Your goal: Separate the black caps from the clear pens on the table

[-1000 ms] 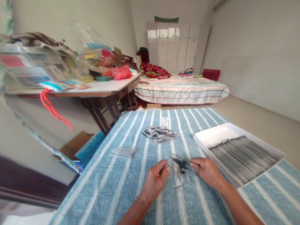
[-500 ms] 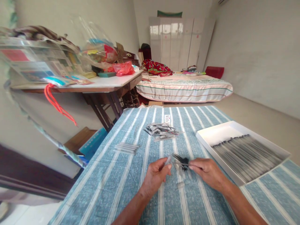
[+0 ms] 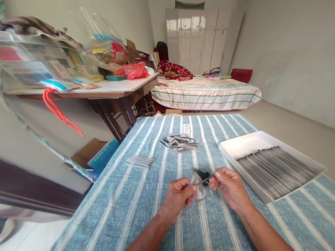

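My left hand [image 3: 179, 195] pinches a small clear plastic sleeve [image 3: 193, 180] between thumb and fingers. My right hand [image 3: 227, 186], closed at the fingertips, holds a thin dark stick [image 3: 208, 178] that slants down toward the left fingers. The stick's near end meets the sleeve area; whether it is inside I cannot tell. Just behind lies a bunch of thin black pieces [image 3: 201, 173] on the cloth. Small clear pieces [image 3: 201, 202] rest below it. Farther off is a heap of slim clear packets with dark contents [image 3: 179, 142]. To the left, several clear tubes [image 3: 140, 161] lie side by side.
A white open box [image 3: 242, 174] on the right holds a row of long thin dark-tipped sticks [image 3: 277, 170]. A striped blue cloth [image 3: 125, 209] covers the table. A side table [image 3: 110, 91] with bags stands at left, and a bed [image 3: 204, 96] is beyond.
My right hand has risen and turned, so the stick now slants down toward my left hand. Its end has come to the sleeve. The head view has shifted slightly.
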Tool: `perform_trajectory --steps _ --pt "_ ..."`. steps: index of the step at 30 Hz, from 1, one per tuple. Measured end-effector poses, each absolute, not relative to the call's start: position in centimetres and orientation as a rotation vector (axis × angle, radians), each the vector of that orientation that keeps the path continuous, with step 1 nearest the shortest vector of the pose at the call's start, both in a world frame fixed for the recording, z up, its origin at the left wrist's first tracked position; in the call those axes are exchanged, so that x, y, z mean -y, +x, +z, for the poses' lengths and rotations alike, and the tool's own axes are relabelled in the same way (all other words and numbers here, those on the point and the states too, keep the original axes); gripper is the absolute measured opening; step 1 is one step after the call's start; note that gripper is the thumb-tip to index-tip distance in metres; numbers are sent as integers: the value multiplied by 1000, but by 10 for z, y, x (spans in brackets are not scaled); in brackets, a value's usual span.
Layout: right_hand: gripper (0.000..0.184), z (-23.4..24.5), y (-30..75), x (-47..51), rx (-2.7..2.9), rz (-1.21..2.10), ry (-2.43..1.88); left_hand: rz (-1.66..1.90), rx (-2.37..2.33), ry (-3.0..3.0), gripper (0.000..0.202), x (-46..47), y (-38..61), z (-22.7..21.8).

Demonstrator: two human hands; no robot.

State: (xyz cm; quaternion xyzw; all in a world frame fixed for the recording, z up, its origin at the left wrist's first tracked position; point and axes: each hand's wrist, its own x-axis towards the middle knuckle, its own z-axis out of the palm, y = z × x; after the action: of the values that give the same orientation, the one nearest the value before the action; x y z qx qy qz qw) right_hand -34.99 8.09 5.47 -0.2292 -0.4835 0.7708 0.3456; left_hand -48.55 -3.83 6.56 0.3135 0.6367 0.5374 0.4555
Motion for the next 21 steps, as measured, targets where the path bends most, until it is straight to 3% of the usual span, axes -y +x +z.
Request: perform_trajectory --steps 21 --pt "15 63 -345 -92 1121 1843 -627 1109 -1558 951 26 39 -478 57"
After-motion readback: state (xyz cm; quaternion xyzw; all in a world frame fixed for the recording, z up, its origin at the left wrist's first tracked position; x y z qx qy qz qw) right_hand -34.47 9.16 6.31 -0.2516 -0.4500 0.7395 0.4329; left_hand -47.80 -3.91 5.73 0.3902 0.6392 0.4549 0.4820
